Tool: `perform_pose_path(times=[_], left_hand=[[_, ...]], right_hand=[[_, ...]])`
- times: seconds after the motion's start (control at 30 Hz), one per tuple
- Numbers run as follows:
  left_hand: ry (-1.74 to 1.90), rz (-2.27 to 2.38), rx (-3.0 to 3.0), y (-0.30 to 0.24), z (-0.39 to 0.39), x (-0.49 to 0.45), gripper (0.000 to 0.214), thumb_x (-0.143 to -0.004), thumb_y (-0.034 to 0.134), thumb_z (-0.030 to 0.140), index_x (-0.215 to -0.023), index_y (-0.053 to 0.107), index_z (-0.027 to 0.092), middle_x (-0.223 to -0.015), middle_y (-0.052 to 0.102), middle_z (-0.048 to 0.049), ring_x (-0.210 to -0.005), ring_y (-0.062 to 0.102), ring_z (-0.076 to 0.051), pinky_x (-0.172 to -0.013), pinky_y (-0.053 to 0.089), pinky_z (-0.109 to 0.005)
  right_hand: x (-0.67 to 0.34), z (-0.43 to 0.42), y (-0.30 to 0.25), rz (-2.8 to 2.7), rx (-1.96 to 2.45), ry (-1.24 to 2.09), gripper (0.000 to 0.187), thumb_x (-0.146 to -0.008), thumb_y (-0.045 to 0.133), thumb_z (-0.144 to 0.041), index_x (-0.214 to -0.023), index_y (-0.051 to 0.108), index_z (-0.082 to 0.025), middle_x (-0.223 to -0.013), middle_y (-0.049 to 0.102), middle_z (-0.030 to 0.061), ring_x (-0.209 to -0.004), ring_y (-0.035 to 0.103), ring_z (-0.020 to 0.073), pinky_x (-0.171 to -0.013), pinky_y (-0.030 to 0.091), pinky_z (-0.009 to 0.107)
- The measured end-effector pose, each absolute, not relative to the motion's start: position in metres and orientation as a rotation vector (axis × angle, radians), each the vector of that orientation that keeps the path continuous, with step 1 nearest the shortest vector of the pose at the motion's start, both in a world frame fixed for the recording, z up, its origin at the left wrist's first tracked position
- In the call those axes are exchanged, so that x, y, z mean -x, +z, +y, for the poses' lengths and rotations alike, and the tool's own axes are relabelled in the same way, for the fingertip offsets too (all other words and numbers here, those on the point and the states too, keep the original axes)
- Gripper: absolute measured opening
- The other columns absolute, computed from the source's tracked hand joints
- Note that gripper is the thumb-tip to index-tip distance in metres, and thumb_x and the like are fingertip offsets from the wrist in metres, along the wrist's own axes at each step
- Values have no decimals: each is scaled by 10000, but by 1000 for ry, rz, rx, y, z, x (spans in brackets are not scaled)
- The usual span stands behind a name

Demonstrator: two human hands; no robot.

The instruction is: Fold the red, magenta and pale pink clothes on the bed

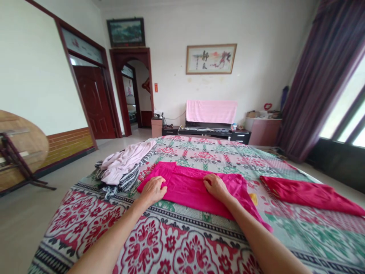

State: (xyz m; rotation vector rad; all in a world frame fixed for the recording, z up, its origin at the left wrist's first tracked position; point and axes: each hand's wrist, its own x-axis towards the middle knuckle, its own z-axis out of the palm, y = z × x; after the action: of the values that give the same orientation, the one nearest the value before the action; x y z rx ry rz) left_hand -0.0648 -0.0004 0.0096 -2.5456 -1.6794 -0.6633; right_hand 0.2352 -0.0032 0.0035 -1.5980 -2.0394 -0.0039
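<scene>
A bright pink garment [185, 188] lies folded into a long strip on the patterned bed cover [176, 232]. Its exact kind cannot be made out. On its left part rests my left hand [154, 189], fingers curled against the fabric with the thumb close to them. My right hand [216, 186] is bent over the right half, its fingertips gathered on the cloth near the far edge. The right end of the garment spreads loosely past my right wrist, with a small yellow patch [253, 198] beside it.
Left of the pink garment is a heap of pale pink and black-and-white clothes [125, 167]. A folded red garment [313, 194] lies at the right. Beyond the bed stands a low black cabinet [241, 137] with a pink cloth [211, 111] above it. A round tabletop [23, 140] leans at far left.
</scene>
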Motion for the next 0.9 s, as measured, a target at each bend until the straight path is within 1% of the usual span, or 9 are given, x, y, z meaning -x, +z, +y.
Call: perform_pose_path(times=[0.13, 0.27, 0.37, 0.47, 0.57, 0.7, 0.9], left_hand=[[-646, -1829, 2367, 20, 18, 55, 250, -825, 504, 291, -1007, 629, 173, -1003, 656, -73, -978, 600, -182, -896, 427, -273], [-625, -1834, 2333, 31, 42, 33, 267, -834, 512, 308, -1035, 617, 168, -1043, 641, -82, -1008, 583, -185, -909, 412, -278], [-553, -1875, 2315, 29, 55, 17, 276, -824, 530, 356, -981, 629, 153, -1001, 645, -92, -998, 580, -204, -894, 417, -291], [-513, -1915, 2248, 18, 65, 13, 243, -847, 479, 283, -955, 645, 141, -980, 649, -103, -992, 580, -206, -890, 418, -294], [-572, -1870, 2230, 5, 73, 18, 273, -845, 434, 184, -1004, 653, 148, -996, 652, -94, -995, 578, -192, -910, 410, -283], [-625, -1797, 2251, 0, 77, 24, 312, -843, 396, 147, -1016, 656, 148, -990, 656, -94, -973, 583, -186, -910, 416, -280], [-566, -1847, 2241, 10, 75, 25, 295, -833, 371, 115, -942, 642, 148, -944, 648, -90, -948, 589, -173, -877, 425, -264]], right_hand=[[-235, -3, -2, -1995, 1608, -38, 210, -824, 466, -201, -888, 665, -181, -945, 671, 68, -903, 594, 168, -839, 408, 234], [-235, -4, -2, -1975, 1616, -35, 209, -822, 461, -194, -875, 663, -183, -929, 668, 69, -878, 592, 166, -813, 406, 232], [-235, -5, -1, -1965, 1608, -30, 217, -825, 454, -190, -882, 663, -183, -933, 665, 68, -880, 588, 164, -808, 402, 234], [-234, -6, -2, -1953, 1590, -49, 222, -830, 445, -188, -890, 658, -179, -931, 659, 68, -883, 584, 163, -809, 395, 240], [-233, -6, -2, -1950, 1579, -60, 218, -827, 443, -181, -874, 656, -182, -913, 656, 66, -868, 582, 163, -799, 390, 241], [-233, -6, -1, -1943, 1585, -71, 209, -824, 447, -176, -864, 652, -182, -894, 649, 64, -861, 578, 162, -807, 386, 243], [-232, -5, -1, -1954, 1608, -69, 201, -828, 449, -172, -854, 648, -181, -904, 647, 63, -843, 569, 156, -792, 382, 241]])
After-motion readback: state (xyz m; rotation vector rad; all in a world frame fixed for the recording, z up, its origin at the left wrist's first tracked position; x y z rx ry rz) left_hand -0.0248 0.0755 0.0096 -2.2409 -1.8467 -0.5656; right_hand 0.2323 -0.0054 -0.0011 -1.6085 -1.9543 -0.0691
